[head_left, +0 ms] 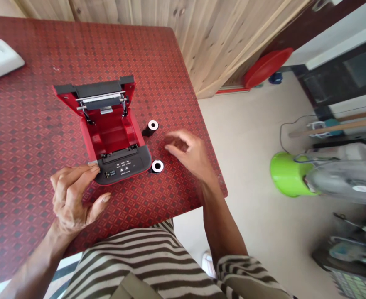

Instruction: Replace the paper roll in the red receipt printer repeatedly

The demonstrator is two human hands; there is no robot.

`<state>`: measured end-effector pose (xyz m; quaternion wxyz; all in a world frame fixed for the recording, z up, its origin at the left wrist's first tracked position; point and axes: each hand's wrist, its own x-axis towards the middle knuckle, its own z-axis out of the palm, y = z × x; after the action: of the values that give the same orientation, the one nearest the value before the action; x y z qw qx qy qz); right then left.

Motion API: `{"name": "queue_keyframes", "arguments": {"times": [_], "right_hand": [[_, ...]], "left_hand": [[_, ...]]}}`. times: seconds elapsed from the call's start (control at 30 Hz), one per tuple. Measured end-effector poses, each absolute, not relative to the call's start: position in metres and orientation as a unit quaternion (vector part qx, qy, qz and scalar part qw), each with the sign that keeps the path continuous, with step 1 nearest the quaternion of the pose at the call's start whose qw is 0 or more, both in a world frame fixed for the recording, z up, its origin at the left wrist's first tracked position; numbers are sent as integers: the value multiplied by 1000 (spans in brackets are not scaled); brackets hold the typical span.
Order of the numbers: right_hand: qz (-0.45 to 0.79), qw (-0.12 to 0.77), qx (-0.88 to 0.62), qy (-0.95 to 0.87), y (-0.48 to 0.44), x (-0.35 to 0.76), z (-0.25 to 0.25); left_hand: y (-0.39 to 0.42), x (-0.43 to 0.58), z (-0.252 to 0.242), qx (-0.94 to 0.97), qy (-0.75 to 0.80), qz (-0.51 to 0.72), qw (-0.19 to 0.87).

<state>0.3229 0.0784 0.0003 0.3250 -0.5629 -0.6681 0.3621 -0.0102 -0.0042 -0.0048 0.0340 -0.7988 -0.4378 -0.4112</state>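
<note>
A red and black label printer [108, 133] stands on the patterned red table, its lid [98, 93] raised and its red inner bay exposed. My left hand [75, 193] rests its fingertips on the near left corner of the printer's black panel, with the thumb spread away. To the right of the printer my right hand [187, 151] hovers with nothing in it, thumb and fingers apart. Two small rolls stand between that hand and the printer: a far roll [153, 125] and a near roll [157, 166], each with a white ring on top and dark sides.
A white rounded object [0, 60] lies at the table's far left. Wooden boards [170, 12] run along the back edge. Beyond the right edge is pale floor with a green bucket [287, 174], a transparent-looking appliance [345, 180] and a red basin [266, 68].
</note>
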Motion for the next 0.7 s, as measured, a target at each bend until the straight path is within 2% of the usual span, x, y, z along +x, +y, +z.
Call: {"name": "queue_keyframes", "arguments": {"times": [0.1, 0.33, 0.4, 0.57, 0.7], "right_hand": [[400, 266, -541, -691, 45, 325, 9], [358, 351, -542, -675, 19, 294, -10], [373, 350, -528, -678, 21, 302, 8], [400, 319, -418, -751, 41, 309, 96], [279, 242, -338, -866, 74, 269, 120]], "left_hand": [[-5, -11, -5, -795, -445, -411, 29], [-4, -10, -7, -796, -435, -420, 27], [-4, -9, -6, -796, -435, -420, 27], [-4, -7, -1, -798, -434, -417, 23], [-5, -7, 1, -796, -440, -415, 26]]}}
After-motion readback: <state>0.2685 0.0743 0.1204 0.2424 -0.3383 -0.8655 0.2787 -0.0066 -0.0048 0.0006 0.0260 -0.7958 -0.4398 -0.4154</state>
